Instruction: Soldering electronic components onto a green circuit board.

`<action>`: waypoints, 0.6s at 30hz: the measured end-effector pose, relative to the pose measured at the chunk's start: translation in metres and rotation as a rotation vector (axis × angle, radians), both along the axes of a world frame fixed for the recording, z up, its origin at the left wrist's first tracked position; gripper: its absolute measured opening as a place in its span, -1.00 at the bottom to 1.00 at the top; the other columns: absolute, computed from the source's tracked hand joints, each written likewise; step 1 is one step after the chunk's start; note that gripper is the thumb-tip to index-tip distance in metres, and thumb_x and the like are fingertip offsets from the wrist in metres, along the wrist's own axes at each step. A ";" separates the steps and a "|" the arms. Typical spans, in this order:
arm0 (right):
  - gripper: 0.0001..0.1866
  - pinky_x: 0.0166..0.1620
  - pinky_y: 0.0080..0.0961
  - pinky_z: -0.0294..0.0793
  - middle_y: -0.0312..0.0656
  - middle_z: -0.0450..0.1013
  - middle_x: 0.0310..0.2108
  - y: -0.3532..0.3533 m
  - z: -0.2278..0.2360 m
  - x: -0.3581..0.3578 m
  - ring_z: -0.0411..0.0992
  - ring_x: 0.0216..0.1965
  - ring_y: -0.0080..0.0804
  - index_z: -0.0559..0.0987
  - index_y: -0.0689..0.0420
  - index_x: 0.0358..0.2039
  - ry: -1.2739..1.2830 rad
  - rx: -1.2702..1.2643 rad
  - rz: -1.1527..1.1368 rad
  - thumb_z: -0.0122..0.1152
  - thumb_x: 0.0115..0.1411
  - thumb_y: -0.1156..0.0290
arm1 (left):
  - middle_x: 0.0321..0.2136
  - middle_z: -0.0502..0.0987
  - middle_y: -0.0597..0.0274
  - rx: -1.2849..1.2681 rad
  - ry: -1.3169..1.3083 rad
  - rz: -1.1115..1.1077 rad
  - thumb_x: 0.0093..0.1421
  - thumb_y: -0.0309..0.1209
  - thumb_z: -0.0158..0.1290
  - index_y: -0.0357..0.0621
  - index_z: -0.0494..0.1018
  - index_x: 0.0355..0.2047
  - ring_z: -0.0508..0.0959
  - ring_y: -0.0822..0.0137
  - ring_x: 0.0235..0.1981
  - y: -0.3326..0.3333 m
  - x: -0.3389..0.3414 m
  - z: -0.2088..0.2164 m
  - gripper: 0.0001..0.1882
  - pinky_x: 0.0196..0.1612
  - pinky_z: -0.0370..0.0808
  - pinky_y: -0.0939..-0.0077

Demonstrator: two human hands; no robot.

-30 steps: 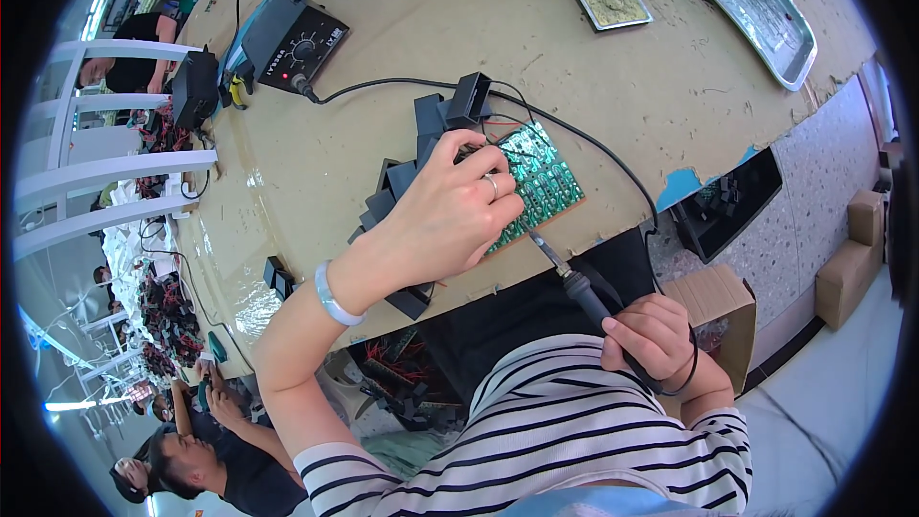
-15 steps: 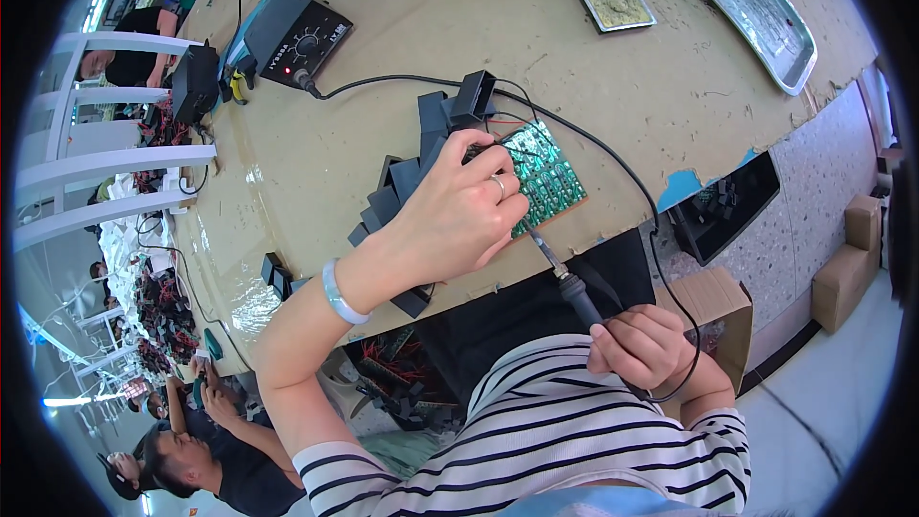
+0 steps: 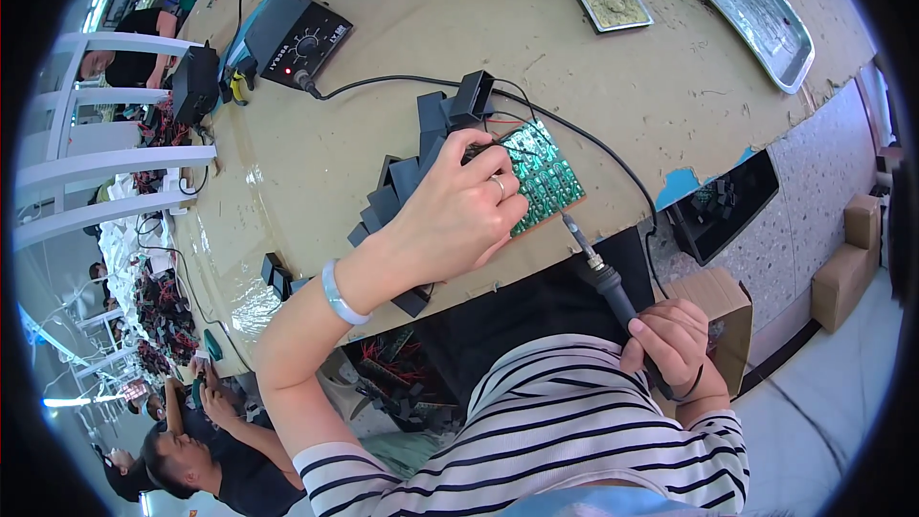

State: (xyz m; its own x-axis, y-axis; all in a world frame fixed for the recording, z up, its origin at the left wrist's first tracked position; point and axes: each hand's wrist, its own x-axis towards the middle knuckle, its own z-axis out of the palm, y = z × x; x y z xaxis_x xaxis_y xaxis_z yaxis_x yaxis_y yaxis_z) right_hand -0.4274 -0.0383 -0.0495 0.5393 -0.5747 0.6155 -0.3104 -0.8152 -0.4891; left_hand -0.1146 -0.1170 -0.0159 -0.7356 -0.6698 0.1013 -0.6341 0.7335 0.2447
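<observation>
My right hand (image 3: 670, 340) grips the dark handle of a soldering iron (image 3: 613, 289). The iron's metal tip points up and left, just off the near edge of a green circuit board (image 3: 550, 177). Over the board's left part lies my left hand (image 3: 469, 206), its fingers curled closed and hiding what they pinch. Thin black wires and a red one run near those fingertips, between the board and an open black plastic case (image 3: 472, 96). More black cases (image 3: 407, 177) stand in a row beside and under my left hand.
A soldering station (image 3: 299, 36) with a lit red light sits at the back left; its cable arcs across the table past the board. Behind are an iron stand with a yellowish cleaning pad (image 3: 613, 4) and a metal tray (image 3: 756, 14). Co-workers sit at left. A black bin (image 3: 728, 206) stands right.
My right hand has moved the soldering iron to the right, and its tip has come away from the board's near edge. My left hand stays in place.
</observation>
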 end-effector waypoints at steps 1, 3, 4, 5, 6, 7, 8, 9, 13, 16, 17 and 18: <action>-0.81 -0.41 -0.49 0.61 -0.24 0.49 -0.49 0.000 -0.001 -0.001 0.53 -0.53 -0.39 0.58 0.27 -0.26 -0.005 -0.008 -0.011 0.28 0.08 0.55 | -0.48 0.50 0.29 0.001 0.007 0.001 -0.13 -0.45 0.28 -0.15 0.53 -0.51 0.53 0.23 -0.17 0.000 0.000 0.000 -0.84 0.23 0.32 0.01; -0.81 -0.41 -0.49 0.61 -0.23 0.49 -0.49 0.000 0.001 -0.002 0.53 -0.52 -0.39 0.58 0.27 -0.26 0.007 -0.004 -0.021 0.28 0.08 0.55 | -0.48 0.50 0.29 0.001 0.015 -0.001 -0.13 -0.45 0.28 -0.15 0.53 -0.51 0.53 0.24 -0.17 0.000 -0.002 0.001 -0.83 0.23 0.32 0.01; -0.81 -0.41 -0.49 0.60 -0.23 0.49 -0.49 0.000 0.002 -0.003 0.53 -0.52 -0.39 0.59 0.27 -0.27 0.016 0.001 -0.028 0.28 0.07 0.55 | -0.48 0.50 0.29 -0.004 -0.013 -0.002 -0.13 -0.45 0.28 -0.15 0.53 -0.51 0.53 0.23 -0.16 0.000 -0.002 0.001 -0.84 0.23 0.32 0.00; -0.81 -0.41 -0.49 0.60 -0.23 0.49 -0.49 0.000 0.002 -0.003 0.53 -0.52 -0.39 0.59 0.27 -0.27 0.016 0.000 -0.029 0.28 0.07 0.55 | -0.47 0.50 0.30 -0.009 -0.042 -0.004 -0.13 -0.45 0.28 -0.15 0.53 -0.51 0.52 0.23 -0.15 0.000 -0.003 0.001 -0.84 0.24 0.31 -0.02; -0.81 -0.41 -0.49 0.60 -0.23 0.49 -0.49 0.000 0.001 -0.003 0.52 -0.52 -0.38 0.59 0.27 -0.26 0.015 -0.006 -0.035 0.28 0.07 0.55 | -0.47 0.50 0.30 -0.010 -0.042 -0.004 -0.13 -0.45 0.28 -0.15 0.53 -0.51 0.52 0.23 -0.15 0.000 -0.003 0.001 -0.84 0.24 0.31 -0.02; -0.81 -0.41 -0.50 0.60 -0.23 0.49 -0.49 0.000 0.001 -0.003 0.52 -0.53 -0.38 0.59 0.27 -0.26 0.015 -0.011 -0.041 0.28 0.07 0.55 | -0.47 0.51 0.30 -0.036 -0.049 -0.009 -0.08 -0.42 0.25 -0.15 0.54 -0.52 0.51 0.22 -0.13 0.000 -0.004 0.002 -0.88 0.24 0.29 -0.03; -0.81 -0.41 -0.50 0.60 -0.23 0.49 -0.49 0.000 0.001 -0.003 0.52 -0.53 -0.38 0.59 0.27 -0.26 0.014 -0.012 -0.041 0.28 0.07 0.55 | -0.47 0.52 0.30 -0.061 -0.057 -0.011 -0.03 -0.39 0.22 -0.14 0.56 -0.53 0.49 0.22 -0.12 0.001 -0.004 0.003 -0.89 0.25 0.27 -0.05; -0.81 -0.41 -0.48 0.60 -0.22 0.50 -0.48 0.000 0.000 -0.003 0.53 -0.52 -0.37 0.59 0.27 -0.25 0.003 -0.011 -0.045 0.28 0.08 0.55 | -0.47 0.52 0.30 -0.062 -0.058 -0.008 -0.03 -0.39 0.22 -0.14 0.56 -0.53 0.49 0.22 -0.12 0.003 -0.004 0.004 -0.89 0.25 0.27 -0.05; -0.78 -0.40 -0.41 0.58 -0.21 0.50 -0.46 -0.001 0.009 0.001 0.53 -0.49 -0.31 0.58 0.27 -0.22 0.032 0.065 -0.005 0.29 0.08 0.57 | -0.25 0.52 0.23 -0.099 -0.049 0.117 -0.03 -0.39 0.30 -0.12 0.61 -0.34 0.49 0.12 0.03 0.022 0.002 0.009 -0.77 0.29 0.26 -0.13; -0.75 -0.33 -0.28 0.51 -0.15 0.50 -0.41 0.009 0.010 -0.006 0.51 -0.45 -0.21 0.55 0.25 -0.15 0.062 0.074 -0.103 0.24 0.11 0.58 | -0.07 0.54 0.19 -0.154 0.051 0.292 0.05 -0.38 0.30 -0.06 0.62 -0.14 0.48 0.08 0.11 0.044 0.011 0.029 -0.68 0.28 0.31 -0.13; -0.74 -0.32 -0.26 0.50 -0.14 0.49 -0.40 0.010 0.006 -0.008 0.50 -0.45 -0.19 0.53 0.25 -0.13 0.074 0.056 -0.118 0.22 0.13 0.58 | -0.05 0.54 0.16 -0.179 0.034 0.399 0.07 -0.44 0.27 -0.07 0.61 -0.12 0.48 0.06 0.11 0.054 0.023 0.036 -0.68 0.27 0.32 -0.07; -0.73 -0.30 -0.24 0.48 -0.12 0.49 -0.39 0.010 0.002 -0.011 0.50 -0.44 -0.17 0.52 0.25 -0.10 0.087 0.043 -0.133 0.20 0.15 0.58 | -0.04 0.54 0.14 -0.202 0.016 0.506 0.09 -0.49 0.23 -0.09 0.61 -0.10 0.49 0.04 0.10 0.069 0.037 0.045 -0.68 0.27 0.33 -0.01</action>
